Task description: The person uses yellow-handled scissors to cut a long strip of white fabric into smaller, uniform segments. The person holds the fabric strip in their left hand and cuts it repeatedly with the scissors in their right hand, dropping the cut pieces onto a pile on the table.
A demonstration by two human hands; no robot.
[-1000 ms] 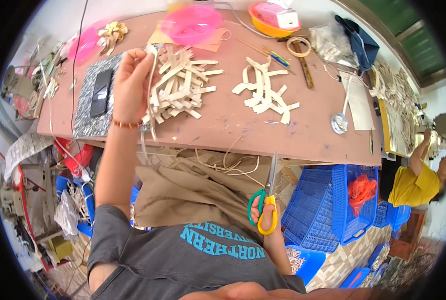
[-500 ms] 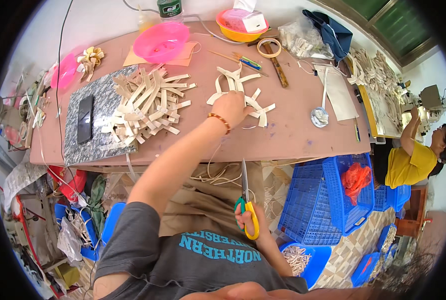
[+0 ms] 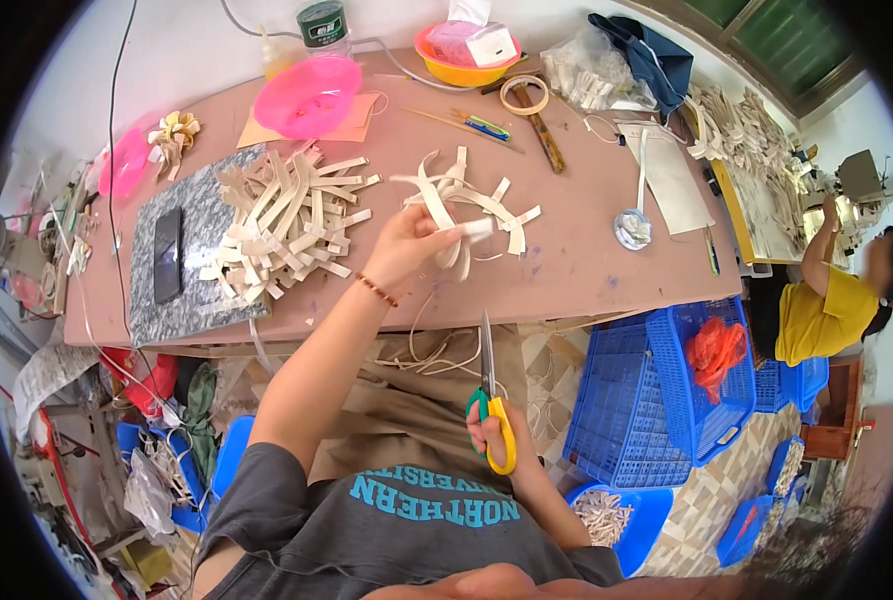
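The left hand (image 3: 411,240) stretches forward over the table (image 3: 586,260) and pinches a strip (image 3: 478,229) beside the small pile (image 3: 515,226). The right hand (image 3: 496,436), lower, holds the scissors (image 3: 487,375) upright.

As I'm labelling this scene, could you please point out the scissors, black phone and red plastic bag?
Scissors (image 3: 487,376): head view, on the blades near the handles.
Black phone (image 3: 168,256): head view, middle of its dark face.
Red plastic bag (image 3: 713,356): head view, crumpled middle.
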